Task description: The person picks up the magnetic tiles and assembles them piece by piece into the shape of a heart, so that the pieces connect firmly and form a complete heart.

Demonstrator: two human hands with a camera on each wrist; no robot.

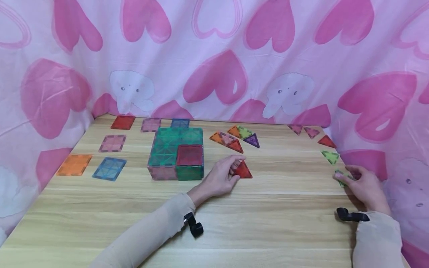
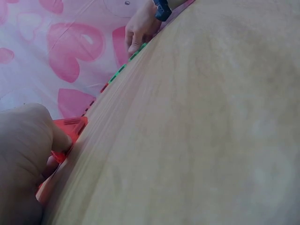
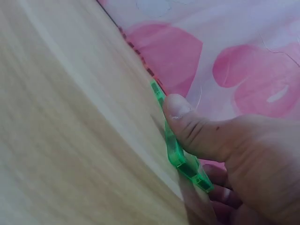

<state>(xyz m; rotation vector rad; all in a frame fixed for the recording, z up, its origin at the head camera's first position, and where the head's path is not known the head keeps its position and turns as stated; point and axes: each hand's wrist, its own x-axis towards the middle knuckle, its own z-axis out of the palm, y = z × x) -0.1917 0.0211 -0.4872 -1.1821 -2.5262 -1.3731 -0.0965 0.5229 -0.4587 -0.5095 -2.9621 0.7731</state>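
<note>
My left hand [image 1: 221, 175] pinches a translucent red triangular magnetic tile [image 1: 244, 171] at the middle of the table. In the left wrist view, thumb and fingers lie around that tile's edge, low over the wood. At the table's right edge, my right hand [image 1: 368, 188] holds a green triangular magnetic tile [image 3: 175, 153] between thumb and fingers. The right wrist view shows this tile tilted a little off the tabletop. Left of my left hand stands a box of magnetic tiles [image 1: 164, 150], mostly green, with a red square [image 1: 190, 155] at its front right corner.
Behind my left hand lie two fans of triangles, one with an orange tile [image 1: 216, 137], the other with a purple tile [image 1: 252, 140]. Loose squares, including a blue one [image 1: 109, 169], lie left. Another green triangle [image 1: 330, 157] and a red one [image 1: 326, 141] line the right edge. A patterned curtain [image 1: 214, 74] surrounds the table.
</note>
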